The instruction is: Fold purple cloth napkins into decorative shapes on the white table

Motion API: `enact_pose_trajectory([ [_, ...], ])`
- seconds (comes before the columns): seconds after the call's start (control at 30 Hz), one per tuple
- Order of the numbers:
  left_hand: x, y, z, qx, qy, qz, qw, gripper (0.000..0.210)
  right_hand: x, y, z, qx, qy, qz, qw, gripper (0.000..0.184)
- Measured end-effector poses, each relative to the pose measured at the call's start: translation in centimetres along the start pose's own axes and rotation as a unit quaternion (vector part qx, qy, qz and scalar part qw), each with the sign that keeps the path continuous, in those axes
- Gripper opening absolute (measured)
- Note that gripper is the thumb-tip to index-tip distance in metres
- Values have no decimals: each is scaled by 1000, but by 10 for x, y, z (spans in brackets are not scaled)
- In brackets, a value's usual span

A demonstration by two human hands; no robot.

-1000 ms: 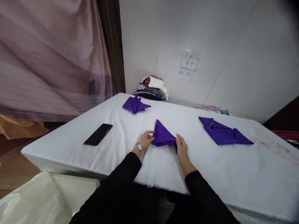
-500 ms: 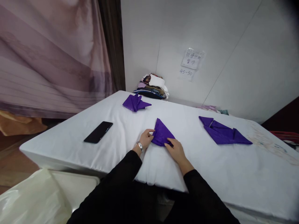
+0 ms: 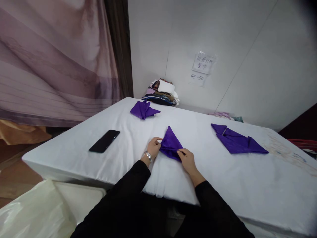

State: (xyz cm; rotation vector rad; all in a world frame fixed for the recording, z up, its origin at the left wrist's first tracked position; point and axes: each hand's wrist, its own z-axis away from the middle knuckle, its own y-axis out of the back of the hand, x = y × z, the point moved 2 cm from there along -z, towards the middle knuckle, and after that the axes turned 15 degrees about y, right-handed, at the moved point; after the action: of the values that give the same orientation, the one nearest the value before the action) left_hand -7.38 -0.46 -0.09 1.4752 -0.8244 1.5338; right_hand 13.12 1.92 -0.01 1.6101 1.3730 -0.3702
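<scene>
Between my hands, a purple cloth napkin lies folded into a roughly triangular shape, its point toward the back of the table. My left hand, with a silver bracelet at the wrist, pinches the napkin's left corner. At the lower right, my right hand pinches a fold near the front edge, and a crease runs across between both hands. A second purple napkin, gathered with pointed ends, sits at the back left. A third folded purple napkin rests flat to the right.
A white cloth covers the table. A black phone lies on the left. Stacked folded fabrics stand at the back against the wall, below a handwritten sign. A white chair or bin is at the lower left.
My right hand has shifted slightly, pulling the napkin's front layer so that a crease shows across it and the front edge extends lower. My left hand stays at the left corner.
</scene>
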Motion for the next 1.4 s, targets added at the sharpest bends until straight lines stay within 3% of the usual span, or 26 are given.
enact_pose_trajectory([
  [0.1, -1, 1, -1, 8, 5, -1, 1000, 31, 11, 8, -3, 82, -98, -149, 981, 24],
  [0.17, -1, 1, -2, 8, 13, 1, 1000, 31, 14, 10, -3, 106, -118, -175, 972, 28],
  [0.23, -3, 1, -3, 5, 17, 4, 1000, 30, 12, 9, -2, 92, -85, -144, 982, 28],
  [0.33, -5, 1, -5, 5, 13, 9, 1000, 29, 2, 2, -1, 21, 21, -32, 999, 27],
  [0.43, -6, 1, -7, 5, 11, 9, 1000, 29, -8, -4, 1, -53, 106, 93, 989, 30],
  [0.63, -7, 1, -7, -1, -1, 6, 1000, 29, -8, -10, 0, -91, 126, 161, 975, 17],
  [0.73, -6, 1, -6, 5, -8, -2, 1000, 29, -1, -6, -2, -48, 67, 90, 993, 17],
  [0.83, -5, 1, -4, 37, -20, -26, 999, 26, 13, 7, -5, 59, -50, -91, 993, 24],
  [0.93, -3, 3, -5, 75, -32, -38, 996, 24, 29, 24, -5, 210, -131, -284, 926, 28],
  [1.0, -1, 7, -6, 107, -41, -46, 992, 22, 36, 32, -6, 255, -153, -353, 887, 29],
  [1.07, 2, 14, -8, 144, -47, -54, 987, 20, 37, 35, -7, 247, -154, -379, 878, 28],
  [1.2, 9, 29, -13, 199, -56, -75, 976, 17, 27, 32, -8, 179, -135, -395, 891, 24],
  [1.27, 13, 30, -11, 213, -94, -118, 965, 13, 22, 30, -8, 153, -129, -401, 894, 25],
  [1.33, 17, 22, -4, 186, -150, -180, 954, 9, 19, 28, -7, 134, -125, -394, 901, 25],
  [1.4, 21, 6, 9, 106, -194, -236, 946, 12, 18, 26, -7, 114, -128, -379, 909, 25],
])
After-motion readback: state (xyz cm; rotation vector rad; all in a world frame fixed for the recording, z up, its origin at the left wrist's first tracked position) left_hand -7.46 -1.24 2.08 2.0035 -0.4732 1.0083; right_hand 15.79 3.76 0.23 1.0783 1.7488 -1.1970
